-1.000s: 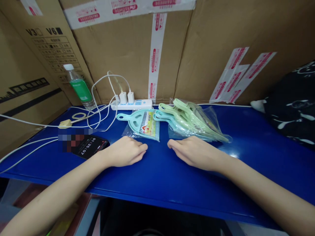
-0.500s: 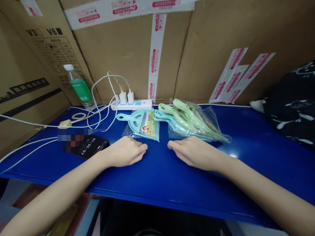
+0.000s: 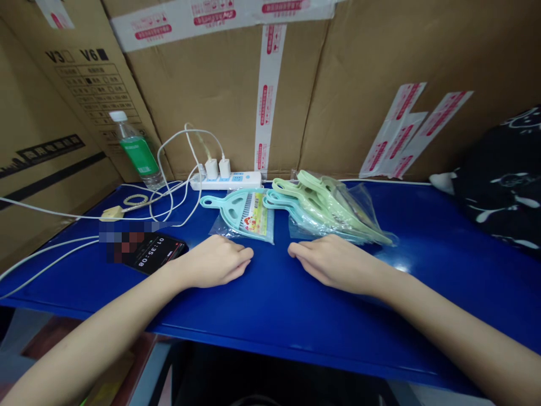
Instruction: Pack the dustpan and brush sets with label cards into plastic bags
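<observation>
My left hand point(image 3: 217, 262) rests on the blue tabletop as a loose fist, with nothing seen in it. Just beyond it lies a light-blue dustpan point(image 3: 232, 211) in a clear plastic bag, with a brush and a printed card point(image 3: 256, 214). My right hand point(image 3: 333, 262) also rests closed on the table, its curled fingers pointing towards the left one. Right behind that hand is a pile of bagged dustpans, green ones point(image 3: 333, 197) over light-blue ones point(image 3: 291, 203). Neither hand holds a dustpan. A bare strip of table point(image 3: 270, 282) separates the two hands.
By my left forearm lies a phone point(image 3: 158, 254) with a running timer. White cables point(image 3: 173, 152) loop from a power strip point(image 3: 245, 180) at the back. A bottle point(image 3: 137, 152) stands back left, cardboard point(image 3: 211, 84) walls the rear, and black patterned cloth point(image 3: 499, 175) is at right.
The phone's timer has gone from 01:35:07 to 01:35:08. Both hands and the dustpans stay where they were.
</observation>
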Demonstrator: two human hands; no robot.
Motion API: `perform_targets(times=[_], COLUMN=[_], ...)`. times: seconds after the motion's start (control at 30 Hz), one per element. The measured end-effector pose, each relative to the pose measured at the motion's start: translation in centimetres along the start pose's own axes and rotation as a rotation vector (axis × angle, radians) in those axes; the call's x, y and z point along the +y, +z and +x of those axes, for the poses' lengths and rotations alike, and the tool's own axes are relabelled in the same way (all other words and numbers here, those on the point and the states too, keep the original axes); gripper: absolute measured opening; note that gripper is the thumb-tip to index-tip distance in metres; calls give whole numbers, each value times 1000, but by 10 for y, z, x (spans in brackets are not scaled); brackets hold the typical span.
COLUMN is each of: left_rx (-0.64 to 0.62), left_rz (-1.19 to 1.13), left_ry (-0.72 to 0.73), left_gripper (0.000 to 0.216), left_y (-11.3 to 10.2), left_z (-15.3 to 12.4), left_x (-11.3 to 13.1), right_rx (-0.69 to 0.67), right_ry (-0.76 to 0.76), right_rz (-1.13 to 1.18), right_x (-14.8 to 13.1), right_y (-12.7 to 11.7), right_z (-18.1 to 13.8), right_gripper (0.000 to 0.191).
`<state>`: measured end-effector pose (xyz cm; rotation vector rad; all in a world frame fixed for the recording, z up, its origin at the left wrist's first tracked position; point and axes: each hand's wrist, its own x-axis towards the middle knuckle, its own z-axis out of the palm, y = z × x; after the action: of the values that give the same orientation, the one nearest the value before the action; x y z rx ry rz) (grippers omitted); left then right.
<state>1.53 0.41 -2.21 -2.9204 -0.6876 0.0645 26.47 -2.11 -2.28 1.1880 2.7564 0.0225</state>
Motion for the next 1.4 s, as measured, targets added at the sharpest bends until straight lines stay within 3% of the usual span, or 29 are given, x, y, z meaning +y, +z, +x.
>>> perform_targets(times=[0.9,1.03,1.23,1.3,1.4], left_rx=[8,17,15,9,9], left_rz=[-4,-1,11,11,4], left_ry=[-2,6,1,-1,1], left_gripper=[24,24,25,25,25], left_y=[0,1,1,1,1], left_z=[0,-1,0,0,0], left_x=[1,0,1,1,1], right_rx=[149,293,617,737,812], right_ry=[-68,-139,-264,-205,42], right_rz=[1,-50,-332,-436,-479], right_x=[4,6,7,6,6], right_y=[9,14,17,15,13], right_z=[-2,0,5,5,5], right_gripper=[23,25,36,35,24])
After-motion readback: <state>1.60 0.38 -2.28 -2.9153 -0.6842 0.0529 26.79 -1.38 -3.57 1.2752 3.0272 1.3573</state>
